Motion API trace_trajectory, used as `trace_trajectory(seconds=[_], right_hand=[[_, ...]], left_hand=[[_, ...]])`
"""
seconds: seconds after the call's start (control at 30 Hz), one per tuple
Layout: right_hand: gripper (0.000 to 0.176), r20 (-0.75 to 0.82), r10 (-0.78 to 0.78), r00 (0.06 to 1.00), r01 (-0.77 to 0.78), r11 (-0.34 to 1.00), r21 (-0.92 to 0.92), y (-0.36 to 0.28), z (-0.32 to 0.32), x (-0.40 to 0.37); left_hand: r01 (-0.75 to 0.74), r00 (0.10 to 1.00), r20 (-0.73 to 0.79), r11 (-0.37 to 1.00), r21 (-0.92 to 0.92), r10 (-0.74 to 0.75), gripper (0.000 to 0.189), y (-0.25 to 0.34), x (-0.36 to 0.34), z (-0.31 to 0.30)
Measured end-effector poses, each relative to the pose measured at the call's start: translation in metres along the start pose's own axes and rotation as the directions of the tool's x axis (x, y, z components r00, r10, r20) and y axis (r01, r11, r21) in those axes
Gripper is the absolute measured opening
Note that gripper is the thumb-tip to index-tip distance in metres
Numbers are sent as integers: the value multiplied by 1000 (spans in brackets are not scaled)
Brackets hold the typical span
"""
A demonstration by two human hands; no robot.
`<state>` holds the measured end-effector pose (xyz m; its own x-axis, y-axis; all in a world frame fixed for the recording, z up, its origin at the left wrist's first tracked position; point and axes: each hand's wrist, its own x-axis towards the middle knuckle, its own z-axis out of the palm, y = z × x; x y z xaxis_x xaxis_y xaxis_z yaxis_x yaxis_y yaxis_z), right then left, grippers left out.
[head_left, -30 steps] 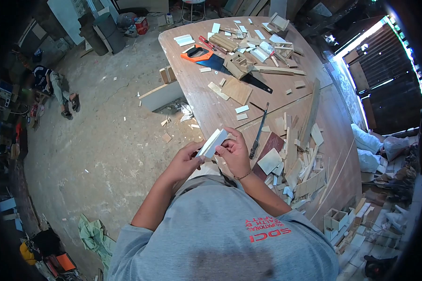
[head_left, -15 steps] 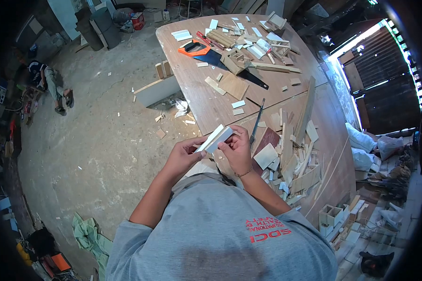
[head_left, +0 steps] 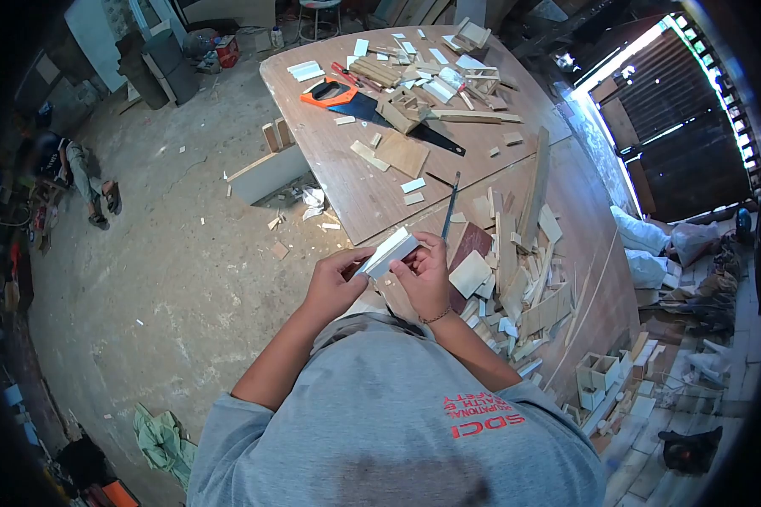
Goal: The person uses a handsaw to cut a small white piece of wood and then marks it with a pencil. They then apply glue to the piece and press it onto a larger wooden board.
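Note:
Between my two hands, in front of my shirt, is a small white-faced wood piece [head_left: 391, 253] with a pale edge, tilted up to the right. My left hand [head_left: 336, 280] grips its lower left end, thumb along the near side. At the upper right end my right hand [head_left: 425, 275] holds it, thumb on the white face and fingers behind. Just right of that hand lie wood offcuts [head_left: 470, 274] on the table [head_left: 355, 203]. A thin dark hacksaw-like tool [head_left: 451, 205] lies beyond it.
An orange-handled handsaw [head_left: 359, 105] lies among wood scraps and a small wooden frame [head_left: 404, 111]. A white board [head_left: 266, 176] leans by the table's left edge. A person [head_left: 80, 173] sits at the far left. White sacks [head_left: 643, 245] stand at the right.
My view has shifted slightly, so the table and tools sit further left. The wood piece has turned a little in my hands, showing its faces differently; both hands keep their hold.

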<state>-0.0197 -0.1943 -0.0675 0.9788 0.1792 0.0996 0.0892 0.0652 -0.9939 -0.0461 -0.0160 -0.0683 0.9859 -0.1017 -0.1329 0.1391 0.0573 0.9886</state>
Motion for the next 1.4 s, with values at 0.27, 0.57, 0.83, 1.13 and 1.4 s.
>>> trace_trajectory(seconds=[0.27, 0.57, 0.83, 1.13, 1.4], right_hand=[[55, -24, 12, 1000, -12, 1000, 3, -4, -1, -2], [55, -28, -27, 999, 25, 998, -60, -1, 2, 2], [54, -35, -57, 998, 53, 992, -112, 4, 1, 7], [44, -108, -104, 989, 85, 982, -166, 5, 4, 13], [25, -232, -156, 960, 150, 988, -45, 8, 12, 27]], left_hand=[[-49, 999, 16, 998, 31, 49, 43, 11, 0, 3], [-138, 989, 81, 974, 179, 125, 47, 13, 5, -4], [-137, 988, 100, 974, 180, 120, 44, 20, 10, -8], [-143, 988, 93, 967, 211, 125, 38, 17, 16, -12], [-78, 990, 124, 989, 126, 63, 38, 14, 22, -20]])
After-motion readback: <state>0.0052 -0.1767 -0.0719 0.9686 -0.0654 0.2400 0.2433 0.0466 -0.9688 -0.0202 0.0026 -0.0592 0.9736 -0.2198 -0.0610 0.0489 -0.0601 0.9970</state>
